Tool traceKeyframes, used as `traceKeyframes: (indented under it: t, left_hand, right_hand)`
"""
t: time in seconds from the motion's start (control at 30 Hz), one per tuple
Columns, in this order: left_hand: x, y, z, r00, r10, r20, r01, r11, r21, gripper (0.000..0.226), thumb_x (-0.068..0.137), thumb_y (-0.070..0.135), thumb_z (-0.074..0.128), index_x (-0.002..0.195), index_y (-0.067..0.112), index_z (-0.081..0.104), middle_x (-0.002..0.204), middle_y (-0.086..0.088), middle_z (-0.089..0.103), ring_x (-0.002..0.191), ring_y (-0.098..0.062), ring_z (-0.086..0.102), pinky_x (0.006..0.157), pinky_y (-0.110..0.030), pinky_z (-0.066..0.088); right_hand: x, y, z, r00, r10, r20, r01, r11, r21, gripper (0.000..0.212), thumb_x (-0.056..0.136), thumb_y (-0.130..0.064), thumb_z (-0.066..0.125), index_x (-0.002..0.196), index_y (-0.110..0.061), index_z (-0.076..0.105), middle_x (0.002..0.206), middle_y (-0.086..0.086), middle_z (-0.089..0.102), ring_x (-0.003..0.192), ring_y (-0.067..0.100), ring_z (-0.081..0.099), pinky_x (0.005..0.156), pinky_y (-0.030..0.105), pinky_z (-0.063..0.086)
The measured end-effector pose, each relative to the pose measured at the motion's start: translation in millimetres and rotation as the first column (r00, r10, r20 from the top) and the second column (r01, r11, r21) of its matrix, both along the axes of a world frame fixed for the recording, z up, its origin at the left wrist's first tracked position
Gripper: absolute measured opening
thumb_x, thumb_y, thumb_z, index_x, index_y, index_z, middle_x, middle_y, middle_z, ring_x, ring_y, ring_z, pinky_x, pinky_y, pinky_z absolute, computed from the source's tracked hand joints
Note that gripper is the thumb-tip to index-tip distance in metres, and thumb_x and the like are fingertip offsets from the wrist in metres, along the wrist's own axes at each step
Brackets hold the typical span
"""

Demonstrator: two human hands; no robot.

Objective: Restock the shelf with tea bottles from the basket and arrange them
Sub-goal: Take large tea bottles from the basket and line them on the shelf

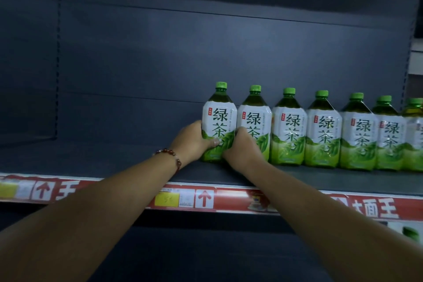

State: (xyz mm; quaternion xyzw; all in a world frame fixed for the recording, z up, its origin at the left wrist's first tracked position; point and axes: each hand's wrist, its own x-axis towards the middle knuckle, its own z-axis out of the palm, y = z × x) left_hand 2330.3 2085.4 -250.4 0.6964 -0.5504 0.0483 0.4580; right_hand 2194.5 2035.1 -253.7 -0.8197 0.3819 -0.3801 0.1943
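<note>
Dark matte metal shelf (pixel 114 158) carries a row of upright plastic tea bottles. I see my left hand (pixel 194 142) and right hand (pixel 242 149) both curled around the end bottle (pixel 218 119), green-capped, glossy-labelled, touching its neighbour (pixel 254 121).

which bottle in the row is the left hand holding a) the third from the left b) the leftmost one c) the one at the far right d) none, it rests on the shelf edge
b: the left hand wraps its fingers and thumb round the lower part of the leftmost green-capped plastic tea bottle with the white and green label, at the open end of the row.
</note>
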Motion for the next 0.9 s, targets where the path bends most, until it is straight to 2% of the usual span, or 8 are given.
traceKeyframes:
  t: [0.17,0.27,0.33,0.43,0.6,0.73,0.83,0.9]
  left_hand:
    - [-6.0,5.8,7.2,0.979,0.129,0.157,-0.154,0.975,0.158,0.043,0.09,0.046,0.068,0.122,0.018,0.064,0.121,-0.002,0.069,0.104,-0.022,0.065,0.083,-0.032,0.052]
    - [-23.7,26.9,10.5,0.832,0.279,0.48,-0.43,0.87,0.24,0.046,0.093,0.058,0.056,0.113,0.017,0.064,0.112,-0.006,0.068,0.094,-0.025,0.063,0.072,-0.032,0.047]
    - [-47.0,44.2,7.5,0.758,0.289,0.584,-0.454,0.877,0.156,0.044,0.094,0.057,0.053,0.114,0.019,0.062,0.113,-0.007,0.065,0.097,-0.027,0.062,0.073,-0.033,0.044]
    - [-91.2,66.7,-9.2,0.769,0.215,0.602,-0.269,0.963,0.0,0.048,0.092,0.058,0.052,0.127,0.027,0.059,0.121,-0.002,0.064,0.108,-0.024,0.058,0.087,-0.035,0.042]
    - [-175.5,74.9,-46.6,0.779,0.01,0.627,-0.057,0.997,0.055,0.079,0.082,0.074,0.029,0.147,0.032,0.044,0.145,0.001,0.049,0.132,-0.021,0.044,0.11,-0.038,0.031]
    - [-252.4,56.5,-94.3,0.715,-0.151,0.683,0.093,0.988,0.122,0.073,0.083,0.068,0.035,0.143,0.029,0.052,0.145,-0.006,0.052,0.132,-0.027,0.048,0.112,-0.044,0.033]
    - [-319.1,39.7,-140.6,0.68,-0.34,0.649,0.213,0.939,0.268,0.079,0.083,0.072,0.027,0.147,0.03,0.046,0.151,-0.006,0.045,0.139,-0.029,0.042,0.116,-0.046,0.027]
    - [-367.8,32.4,-173.0,0.648,-0.458,0.608,0.307,0.888,0.342,0.075,0.086,0.07,0.034,0.148,0.03,0.044,0.154,-0.007,0.042,0.14,-0.029,0.039,0.117,-0.046,0.024]
  right_hand:
    - [-14.2,5.3,2.8,0.99,0.063,-0.128,-0.069,0.997,-0.045,0.042,0.082,-0.019,0.067,0.119,-0.013,0.051,0.117,0.009,0.061,0.104,0.025,0.059,0.092,0.039,0.052]
    - [-40.2,16.3,4.9,0.927,0.003,-0.375,-0.091,0.972,-0.218,0.052,0.09,-0.033,0.062,0.136,-0.016,0.046,0.133,0.008,0.052,0.118,0.028,0.054,0.1,0.042,0.047]
    - [-66.9,25.4,4.6,0.893,-0.069,-0.445,-0.11,0.925,-0.364,0.056,0.094,-0.04,0.057,0.143,-0.017,0.041,0.139,0.008,0.047,0.125,0.027,0.049,0.103,0.041,0.044]
    - [-117.8,41.0,-2.5,0.897,-0.101,-0.429,-0.135,0.863,-0.486,0.06,0.095,-0.045,0.053,0.147,-0.019,0.038,0.145,0.006,0.046,0.133,0.024,0.042,0.11,0.036,0.034]
    - [-222.5,58.2,-31.1,0.863,-0.235,-0.447,-0.048,0.843,-0.535,0.066,0.095,-0.049,0.053,0.152,-0.022,0.032,0.153,0.002,0.039,0.144,0.023,0.028,0.118,0.032,0.017]
    - [-313.5,63.2,-81.0,0.79,-0.338,-0.512,0.096,0.892,-0.441,0.072,0.094,-0.051,0.053,0.154,-0.027,0.022,0.158,-0.001,0.029,0.147,0.023,0.02,0.118,0.031,0.014]
    - [-383.7,73.4,-130.4,0.725,-0.405,-0.557,0.254,0.909,-0.331,0.074,0.095,-0.05,0.052,0.156,-0.027,0.017,0.161,0.0,0.023,0.149,0.024,0.015,0.119,0.032,0.012]
    - [-430.7,83.4,-167.0,0.685,-0.436,-0.584,0.365,0.899,-0.243,0.073,0.096,-0.053,0.05,0.156,-0.028,0.016,0.162,0.0,0.022,0.149,0.025,0.015,0.12,0.034,0.013]
